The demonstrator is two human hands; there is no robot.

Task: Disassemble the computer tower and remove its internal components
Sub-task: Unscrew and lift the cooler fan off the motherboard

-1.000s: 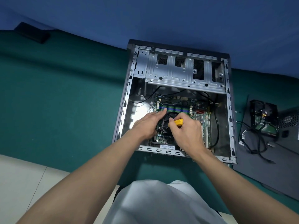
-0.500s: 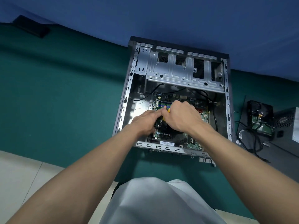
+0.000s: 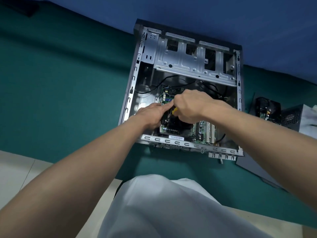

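Observation:
The computer tower (image 3: pixel 130 93) lies open on its side on a green mat, its bare metal drive cage (image 3: pixel 187 60) at the far end. Inside, the green motherboard (image 3: pixel 202 133) shows near the front rail, with a black cooler (image 3: pixel 176 124) at its middle. My right hand (image 3: pixel 190 107) is curled round a yellow-handled screwdriver (image 3: pixel 175 111) over the cooler; only a bit of the handle shows. My left hand (image 3: pixel 152 114) rests beside it on the cooler's left side, fingers stretched toward the tool. The tool's tip is hidden.
To the right of the case lie a removed hard drive (image 3: pixel 267 109) with black cables, a grey power supply box (image 3: pixel 298 119) and a dark side panel (image 3: pixel 257 167). A blue cloth backs the mat. My white-clad lap (image 3: pixel 159 208) fills the bottom.
My right hand moved up and left over the cooler, turning so its back hides most of the yellow handle. My left hand stayed by the cooler. The view shifted slightly.

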